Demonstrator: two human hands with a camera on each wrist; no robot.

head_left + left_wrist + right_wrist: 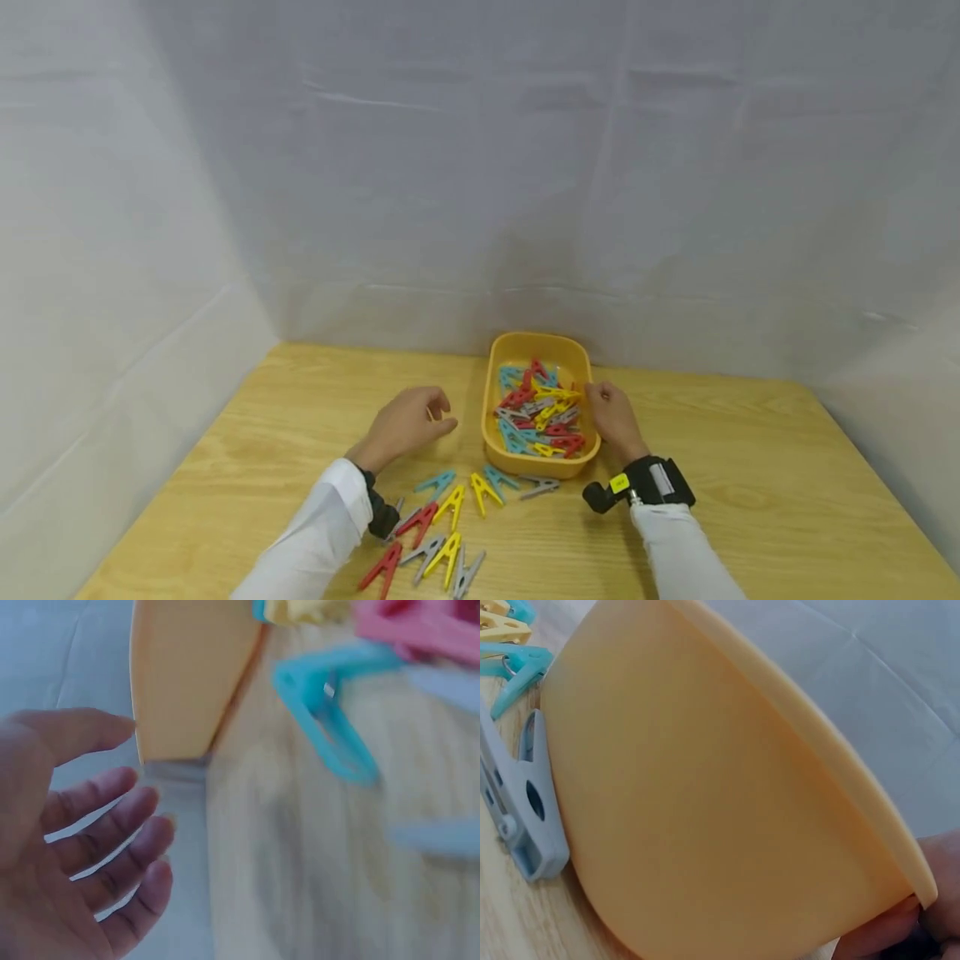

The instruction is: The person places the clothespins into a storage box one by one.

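Head view: the right hand (615,419) is seen at the three o'clock rim of a yellow tub (497,379), fingers curled onto its edge. The tub is filled with coloured clothespins (542,410). At nine o'clock of the tub, just apart from it, the left hand (405,425) hovers with fingers loosely spread, holding nothing. More loose pegs (450,521) are scattered on the wooden table (750,467) at six o'clock.

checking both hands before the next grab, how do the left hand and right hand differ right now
The left hand hovers beside the yellow plastic tub of clothespins with loosely spread fingers, holding nothing; the right hand is at the tub's right rim, fingers curled on it. The left hand is apart from the tub; the right hand touches it. Both wear white sleeves and wrist cameras.
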